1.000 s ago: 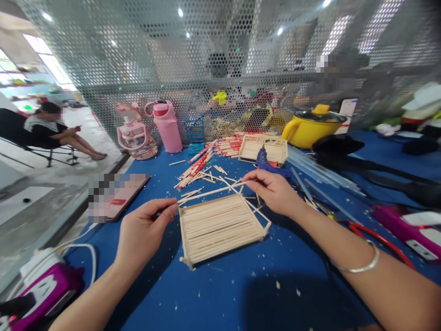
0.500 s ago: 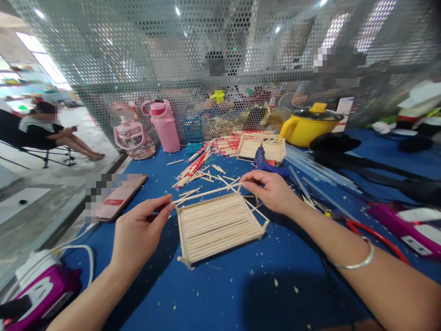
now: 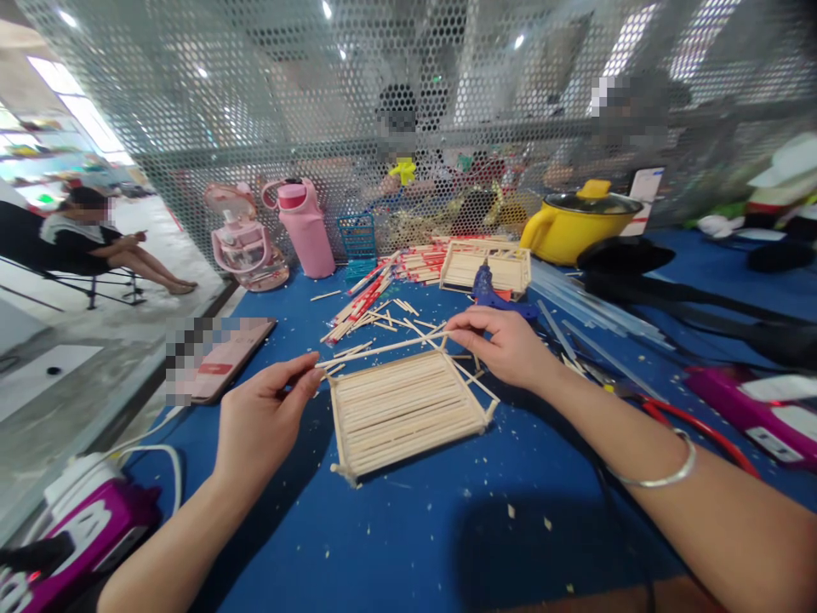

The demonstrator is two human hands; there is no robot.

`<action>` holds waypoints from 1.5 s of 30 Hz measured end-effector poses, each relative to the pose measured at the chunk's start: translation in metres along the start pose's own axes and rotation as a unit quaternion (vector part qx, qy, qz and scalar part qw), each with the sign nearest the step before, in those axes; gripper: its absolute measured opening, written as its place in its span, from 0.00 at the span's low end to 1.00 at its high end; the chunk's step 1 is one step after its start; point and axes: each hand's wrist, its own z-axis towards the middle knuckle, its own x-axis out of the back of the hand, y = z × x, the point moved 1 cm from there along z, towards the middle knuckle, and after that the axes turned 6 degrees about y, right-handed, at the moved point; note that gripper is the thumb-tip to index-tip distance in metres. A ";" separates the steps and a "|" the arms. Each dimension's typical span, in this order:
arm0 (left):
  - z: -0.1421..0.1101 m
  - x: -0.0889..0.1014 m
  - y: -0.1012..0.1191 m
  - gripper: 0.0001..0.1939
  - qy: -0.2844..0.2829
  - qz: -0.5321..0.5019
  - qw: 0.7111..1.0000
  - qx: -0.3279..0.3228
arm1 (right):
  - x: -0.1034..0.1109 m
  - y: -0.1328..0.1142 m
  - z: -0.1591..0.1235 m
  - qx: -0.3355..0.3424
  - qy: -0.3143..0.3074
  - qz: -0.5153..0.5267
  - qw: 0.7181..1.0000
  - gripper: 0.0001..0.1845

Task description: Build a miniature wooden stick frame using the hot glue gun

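Note:
A thin wooden stick is stretched between my two hands, just above the far edge of a stick tray. My left hand pinches its left end between thumb and fingers. At the other end, my right hand pinches it near the tray's far right corner. The tray is a flat panel of pale sticks laid side by side, with low stick edges and posts at its corners. It lies on the blue table. Loose sticks and short cut pieces lie behind it.
A blue glue gun stands before a second stick frame. Red-wrapped stick bundles, clear glue sticks, a yellow pot, pink bottle, phone, red-handled pliers and power strips surround the work.
Both hands keep hold of the stick, with hardly any movement relative to the tray. The whole view has shifted slightly.

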 end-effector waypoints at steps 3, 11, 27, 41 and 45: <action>-0.001 0.000 -0.001 0.14 0.016 0.016 0.999 -0.049 | 0.000 0.000 0.001 0.007 0.003 -0.003 1.000 0.09; 0.001 0.000 0.002 0.13 0.047 0.075 0.975 -0.202 | -0.002 0.001 0.001 0.013 0.004 -0.006 1.000 0.08; 0.010 -0.002 0.005 0.13 0.002 -0.028 0.991 -0.130 | -0.006 0.003 0.000 0.047 0.032 -0.038 0.998 0.12; 0.011 -0.003 0.006 0.12 -0.008 -0.066 0.990 -0.126 | -0.005 0.001 0.000 0.034 0.042 -0.037 0.998 0.12; 0.010 -0.004 0.005 0.11 -0.014 -0.096 0.990 -0.107 | -0.004 0.002 0.000 0.026 0.040 -0.030 0.998 0.12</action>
